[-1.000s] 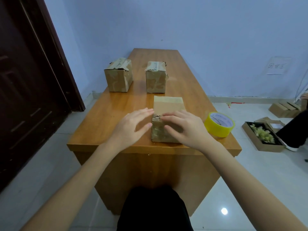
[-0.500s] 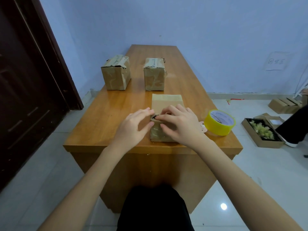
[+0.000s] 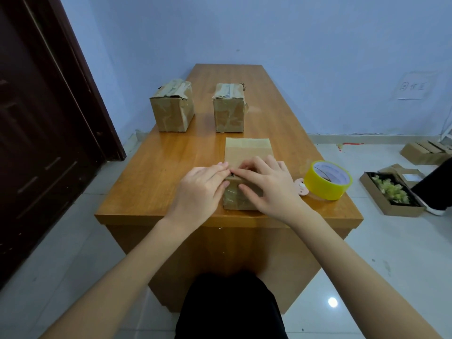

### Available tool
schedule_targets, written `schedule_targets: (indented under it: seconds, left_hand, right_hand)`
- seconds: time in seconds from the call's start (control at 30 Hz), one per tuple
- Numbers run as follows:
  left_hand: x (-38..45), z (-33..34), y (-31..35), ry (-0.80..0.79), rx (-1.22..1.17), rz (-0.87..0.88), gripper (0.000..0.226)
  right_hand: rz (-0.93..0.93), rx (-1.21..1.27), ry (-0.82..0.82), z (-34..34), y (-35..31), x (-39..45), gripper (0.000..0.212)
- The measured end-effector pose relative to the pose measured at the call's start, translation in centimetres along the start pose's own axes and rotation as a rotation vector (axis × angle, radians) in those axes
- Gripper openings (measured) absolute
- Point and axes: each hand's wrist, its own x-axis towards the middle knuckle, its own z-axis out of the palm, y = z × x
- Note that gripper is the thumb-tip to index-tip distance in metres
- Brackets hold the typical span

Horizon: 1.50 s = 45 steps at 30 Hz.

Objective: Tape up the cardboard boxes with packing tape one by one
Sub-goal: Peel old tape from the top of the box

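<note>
Item one: a small cardboard box (image 3: 247, 152) near the front edge of the wooden table (image 3: 171, 167), long axis running toward 12 o'clock, with a paler strip of tape across its far end. The person's left hand (image 3: 200, 189) lies at the box's near left corner, fingers straight and close together, their tips meeting the top edge at the corner. The right hand (image 3: 266, 184) lies over the near end of the box, fingers bent and spread on the top, thumb pressed against the glossy taped front face; whether the fingertips pinch a loose tape end where the two hands meet, I cannot tell. Item two: a yellow tape roll (image 3: 327, 179), lying flat at 3 o'clock from the box, near but apart from the right hand. A small pink object (image 3: 301, 185) sits just beside the roll on its left. Items three and four: two taped boxes standing farther up the table, the left taped box (image 3: 172, 108) at about 11 o'clock and the right taped box (image 3: 228, 110) at 12 o'clock, well apart from each other. On the floor at 3 o'clock, an open carton (image 3: 391, 194) holding pale green pieces.
</note>
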Motion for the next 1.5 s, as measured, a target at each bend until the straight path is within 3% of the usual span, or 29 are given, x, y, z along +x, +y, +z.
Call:
schedule_targets:
  seconds: [0.23,0.37,0.53,0.73,0.83,0.93,1.07,1.17,1.23,1.4,1.5]
  left_hand:
    - [-0.4,0.3,-0.3,0.019,-0.191,-0.126,0.032]
    - [-0.2,0.0,-0.3,0.011,-0.13,-0.07,0.029]
    - [0.2,0.0,-0.1,0.027,-0.047,-0.014,0.025]
    - [-0.6,0.5,-0.2,0.09,-0.326,-0.234,0.037]
    - [-1.2,0.9,-0.1,0.066,-0.104,-0.08,0.032]
    - [-1.0,1.1,0.3,0.144,0.069,-0.026,0.022]
    - [-0.3,0.6,-0.9,0.203,0.075,0.027,0.014]
    - [-0.7,0.6,-1.3,0.151,0.022,-0.038,0.032]
    - [-1.1,1.2,-0.7,0.072,-0.011,-0.04,0.044]
    - [-0.8,1.0,-0.4,0.06,-0.031,-0.043,0.037]
    - [-0.5,0.5,-0.6,0.037,-0.097,-0.077,0.038]
  right_hand:
    - [-0.028,0.027,0.04,0.0,0.2,-0.2,0.028]
    - [-0.081,-0.029,0.001,-0.1,0.4,-0.1,0.032]
    - [-0.009,0.006,0.018,-0.3,0.0,0.0,0.039]
    - [-0.013,-0.091,-0.078,-0.5,-0.3,0.2,0.04]
    - [-0.04,-0.085,-0.064,-0.3,-0.3,0.1,0.043]
    - [-0.052,-0.027,-0.06,-0.3,-0.1,0.2,0.045]
    - [-0.061,0.011,-0.023,-0.1,0.2,0.2,0.038]
    - [-0.048,0.064,0.0,0.2,0.4,0.2,0.037]
    - [-0.035,0.088,0.002,0.2,0.4,0.2,0.038]
    - [0.068,0.261,-0.023,-0.8,0.0,0.0,0.039]
    - [0.224,0.365,0.092,-2.9,1.1,-0.7,0.047]
